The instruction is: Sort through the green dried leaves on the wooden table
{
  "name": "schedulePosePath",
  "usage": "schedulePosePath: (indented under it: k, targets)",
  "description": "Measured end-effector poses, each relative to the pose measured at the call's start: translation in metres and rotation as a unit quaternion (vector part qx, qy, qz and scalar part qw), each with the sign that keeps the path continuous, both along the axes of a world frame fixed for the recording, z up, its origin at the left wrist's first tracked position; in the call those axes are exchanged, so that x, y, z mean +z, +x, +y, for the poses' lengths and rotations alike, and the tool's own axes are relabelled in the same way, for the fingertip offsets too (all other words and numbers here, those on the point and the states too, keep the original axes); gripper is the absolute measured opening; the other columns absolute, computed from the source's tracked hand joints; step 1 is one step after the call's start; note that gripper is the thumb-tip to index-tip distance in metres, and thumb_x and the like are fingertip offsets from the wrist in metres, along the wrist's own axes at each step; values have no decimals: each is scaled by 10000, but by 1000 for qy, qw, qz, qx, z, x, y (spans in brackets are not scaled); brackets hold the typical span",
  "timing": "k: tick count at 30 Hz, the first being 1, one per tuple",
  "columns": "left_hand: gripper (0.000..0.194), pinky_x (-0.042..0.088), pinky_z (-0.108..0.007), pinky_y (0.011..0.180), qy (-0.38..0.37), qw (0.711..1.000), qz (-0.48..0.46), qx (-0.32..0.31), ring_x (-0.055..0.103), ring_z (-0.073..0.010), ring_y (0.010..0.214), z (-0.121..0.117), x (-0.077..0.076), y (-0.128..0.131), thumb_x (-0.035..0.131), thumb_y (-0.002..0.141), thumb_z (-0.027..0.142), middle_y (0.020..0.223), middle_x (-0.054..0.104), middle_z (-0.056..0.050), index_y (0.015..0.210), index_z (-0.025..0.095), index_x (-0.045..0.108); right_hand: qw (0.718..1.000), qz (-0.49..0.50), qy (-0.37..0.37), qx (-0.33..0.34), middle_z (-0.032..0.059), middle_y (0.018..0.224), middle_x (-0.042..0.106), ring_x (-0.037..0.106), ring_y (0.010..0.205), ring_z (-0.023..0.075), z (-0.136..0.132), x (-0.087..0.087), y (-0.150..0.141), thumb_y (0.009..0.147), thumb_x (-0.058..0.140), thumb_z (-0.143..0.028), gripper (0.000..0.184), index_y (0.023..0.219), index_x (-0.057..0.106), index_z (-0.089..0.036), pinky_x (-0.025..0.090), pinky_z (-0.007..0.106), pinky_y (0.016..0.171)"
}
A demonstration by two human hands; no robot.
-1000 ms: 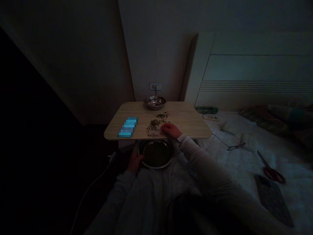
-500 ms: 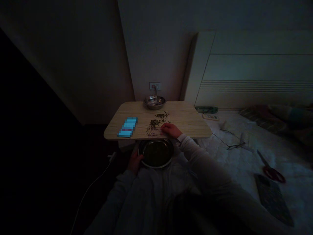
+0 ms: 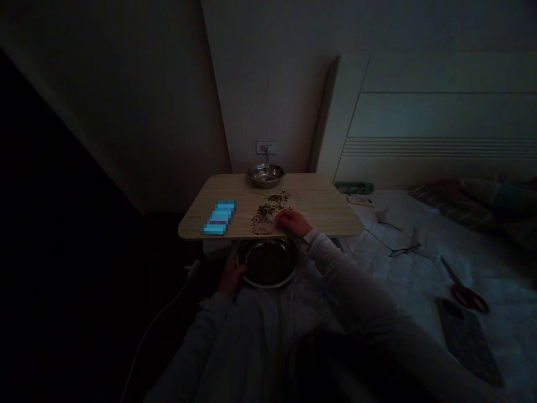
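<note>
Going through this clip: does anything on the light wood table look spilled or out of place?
Yes: small dark green-brown bits lie loose across the pale wood-grain table top, outside the round steel bowl beyond them, and the right hand rests beside them. A blue rectangular patch is pixelated, so it cannot be identified.

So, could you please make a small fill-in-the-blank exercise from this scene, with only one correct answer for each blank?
The hand resting on the table beside scattered dark bits is the ____ one.
The left hand holds the rim of a steel ____.
The scissors lying on the bed have ____ handles.

Missing words: right; bowl; red.
</note>
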State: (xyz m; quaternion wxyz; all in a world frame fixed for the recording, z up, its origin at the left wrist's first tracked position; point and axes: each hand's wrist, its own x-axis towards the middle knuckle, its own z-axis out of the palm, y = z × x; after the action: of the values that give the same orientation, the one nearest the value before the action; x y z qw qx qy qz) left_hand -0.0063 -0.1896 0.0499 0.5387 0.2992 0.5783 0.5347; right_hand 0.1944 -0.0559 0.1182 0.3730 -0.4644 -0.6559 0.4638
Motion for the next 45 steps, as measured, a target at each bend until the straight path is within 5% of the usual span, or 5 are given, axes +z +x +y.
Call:
schedulePosePath:
  k: [45]
  targets:
    - [350,492,-337,692,-8,1000,-6,3,655,-275,790,0,0,0,641,431,265,670,684,-35,764,163,679,1000,6,-9,-1,-43,536,603,516,582,110,-7,8,-1,676,571,-160,52,633,597,-172,411,236,665]
